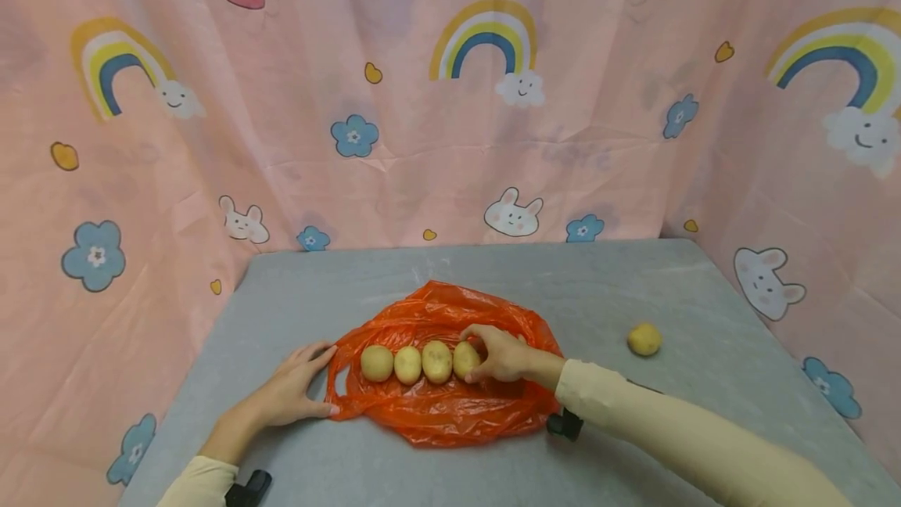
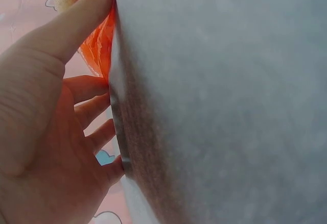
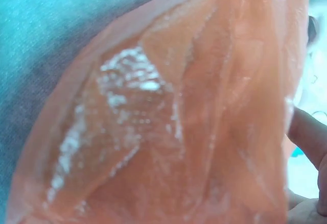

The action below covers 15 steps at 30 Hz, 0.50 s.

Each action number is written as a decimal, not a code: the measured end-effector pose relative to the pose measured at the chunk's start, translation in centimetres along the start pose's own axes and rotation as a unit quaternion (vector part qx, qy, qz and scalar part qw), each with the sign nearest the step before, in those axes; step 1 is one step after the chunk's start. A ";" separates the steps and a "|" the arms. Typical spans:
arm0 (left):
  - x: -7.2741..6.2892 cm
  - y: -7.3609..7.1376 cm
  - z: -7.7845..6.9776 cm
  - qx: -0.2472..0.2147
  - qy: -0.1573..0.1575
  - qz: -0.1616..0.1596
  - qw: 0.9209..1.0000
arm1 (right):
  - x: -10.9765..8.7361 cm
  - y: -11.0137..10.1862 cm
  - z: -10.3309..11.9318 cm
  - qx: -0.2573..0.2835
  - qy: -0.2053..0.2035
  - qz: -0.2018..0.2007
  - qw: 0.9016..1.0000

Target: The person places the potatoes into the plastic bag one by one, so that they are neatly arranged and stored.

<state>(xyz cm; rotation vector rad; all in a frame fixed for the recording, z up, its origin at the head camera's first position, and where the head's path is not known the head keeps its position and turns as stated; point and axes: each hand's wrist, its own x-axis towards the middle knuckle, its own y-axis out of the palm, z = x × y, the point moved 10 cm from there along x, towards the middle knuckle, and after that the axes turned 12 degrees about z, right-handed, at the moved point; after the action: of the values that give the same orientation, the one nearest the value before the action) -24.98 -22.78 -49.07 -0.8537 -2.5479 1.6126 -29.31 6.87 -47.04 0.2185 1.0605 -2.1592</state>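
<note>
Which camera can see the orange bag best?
The head view: nearly the whole bag shows there, though the right hand and potatoes hide parts. The left wrist view shows only a strip of it by the left hand; the right wrist view shows one part, close up and blurry.

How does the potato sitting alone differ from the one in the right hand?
The lone potato sits on the grey table; the gripped potato has the orange bag around it. The lone potato is untouched; the right hand holds the gripped potato. Both are yellowish and rounded.
</note>
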 end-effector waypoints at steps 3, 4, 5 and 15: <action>0.0 0.0 0.0 -0.002 0.000 0.001 1.000 | -0.2 -0.2 0.2 0.003 -0.003 0.002 1.000; 0.0 0.1 0.0 -0.004 -0.001 0.001 1.000 | -0.3 -0.3 0.2 0.005 -0.004 0.003 1.000; 0.0 0.1 0.0 -0.006 -0.001 0.001 1.000 | -0.4 -0.3 0.3 0.007 -0.006 0.005 1.000; 0.1 0.0 0.1 0.002 0.003 -0.003 1.000 | -1.0 -1.5 1.1 0.055 -0.057 0.033 0.996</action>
<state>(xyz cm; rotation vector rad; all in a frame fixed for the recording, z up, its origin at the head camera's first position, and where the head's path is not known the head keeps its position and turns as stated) -25.06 -22.82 -49.09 -0.8489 -2.5394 1.6119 -29.40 7.16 -44.97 0.1752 0.8606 -2.1451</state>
